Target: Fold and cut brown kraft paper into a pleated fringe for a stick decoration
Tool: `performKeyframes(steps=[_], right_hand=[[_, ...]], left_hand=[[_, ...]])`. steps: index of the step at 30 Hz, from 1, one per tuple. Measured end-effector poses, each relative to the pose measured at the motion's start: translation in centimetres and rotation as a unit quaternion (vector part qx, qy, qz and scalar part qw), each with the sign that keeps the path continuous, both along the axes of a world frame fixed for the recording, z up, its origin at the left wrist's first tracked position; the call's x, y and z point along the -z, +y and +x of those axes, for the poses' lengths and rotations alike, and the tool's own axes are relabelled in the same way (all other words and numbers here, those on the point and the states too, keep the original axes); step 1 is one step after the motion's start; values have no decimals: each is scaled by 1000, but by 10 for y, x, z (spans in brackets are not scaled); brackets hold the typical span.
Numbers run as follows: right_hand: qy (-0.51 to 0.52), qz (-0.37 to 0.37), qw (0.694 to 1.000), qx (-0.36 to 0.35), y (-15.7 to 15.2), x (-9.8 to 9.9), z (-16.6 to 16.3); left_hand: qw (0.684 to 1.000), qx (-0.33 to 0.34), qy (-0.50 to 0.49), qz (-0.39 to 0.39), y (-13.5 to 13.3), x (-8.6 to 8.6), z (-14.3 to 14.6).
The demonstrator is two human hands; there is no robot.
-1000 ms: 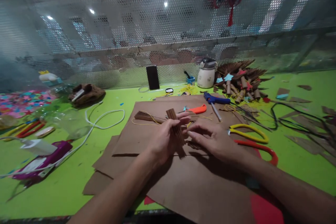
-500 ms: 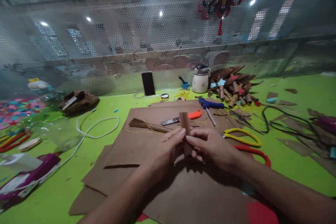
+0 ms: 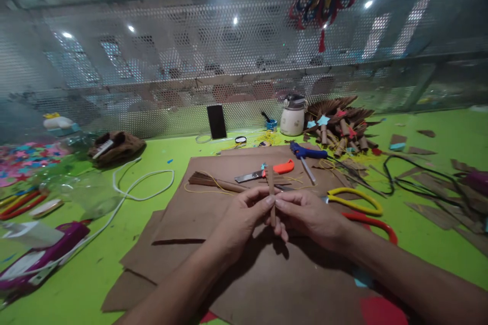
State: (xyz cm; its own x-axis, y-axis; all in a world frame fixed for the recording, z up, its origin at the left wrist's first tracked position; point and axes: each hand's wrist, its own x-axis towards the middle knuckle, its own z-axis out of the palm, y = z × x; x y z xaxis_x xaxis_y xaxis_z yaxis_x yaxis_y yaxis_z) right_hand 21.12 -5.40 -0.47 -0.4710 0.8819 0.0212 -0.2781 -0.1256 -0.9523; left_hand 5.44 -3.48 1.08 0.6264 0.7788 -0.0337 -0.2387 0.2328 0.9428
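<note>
Between my two hands stands a narrow folded strip of pleated brown paper (image 3: pixel 271 183), held upright and seen nearly edge-on. My left hand (image 3: pixel 249 208) pinches it from the left with thumb and fingers. From the right, my right hand (image 3: pixel 301 208) pinches the same folded paper, the thumbs almost meeting. Just beyond the hands lie an orange utility knife (image 3: pixel 282 167) and a rolled brown paper piece (image 3: pixel 213 182) with yellow string. Brown paper sheets (image 3: pixel 179 218) spread beneath. Scissors with yellow and red handles (image 3: pixel 356 200) lie by my right forearm.
A blue glue gun (image 3: pixel 308 152) with a black cable rests right of centre. Behind it stand a white bottle (image 3: pixel 292 119) and a pile of folded paper pieces (image 3: pixel 343 124). A black phone (image 3: pixel 216 122) leans at the back. White cable (image 3: pixel 143 197) and a purple device (image 3: pixel 46 254) lie left.
The pleated paper has turned from showing its wide ribbed face to a thin edge between my fingers. Both hands stay close together in nearly the same place.
</note>
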Motion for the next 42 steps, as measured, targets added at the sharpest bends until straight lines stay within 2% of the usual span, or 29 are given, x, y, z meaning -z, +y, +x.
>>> performKeyframes(steps=[3,6,8,10,12,15,18,22,27,33,42], right_hand=[[-134,30,990,25,-5,-2,-1],[-286,147,937,134,-10,-6,-1],[-324,208,895,224,-11,-10,0],[-313,212,882,280,-8,-13,1],[-278,172,898,296,-5,-15,2],[-223,96,932,269,-1,-16,4],[-168,51,953,246,0,-16,6],[-110,1,963,246,2,-18,7],[-90,-3,964,249,5,-20,8],[-76,-2,972,221,7,-15,10],[-70,-4,977,200,6,-15,11]], left_hand=[[999,-33,26,5,2,0,0],[992,-112,61,17,5,1,1],[983,-151,96,45,7,3,1],[972,-157,146,93,7,4,1],[958,-150,194,147,5,3,0],[946,-129,222,195,0,-1,0],[962,-96,200,158,-3,-4,0],[980,-78,169,75,-2,-5,1],[990,-58,127,10,3,1,1],[996,-30,82,-36,6,7,1],[995,-31,89,-42,-1,-3,-1]])
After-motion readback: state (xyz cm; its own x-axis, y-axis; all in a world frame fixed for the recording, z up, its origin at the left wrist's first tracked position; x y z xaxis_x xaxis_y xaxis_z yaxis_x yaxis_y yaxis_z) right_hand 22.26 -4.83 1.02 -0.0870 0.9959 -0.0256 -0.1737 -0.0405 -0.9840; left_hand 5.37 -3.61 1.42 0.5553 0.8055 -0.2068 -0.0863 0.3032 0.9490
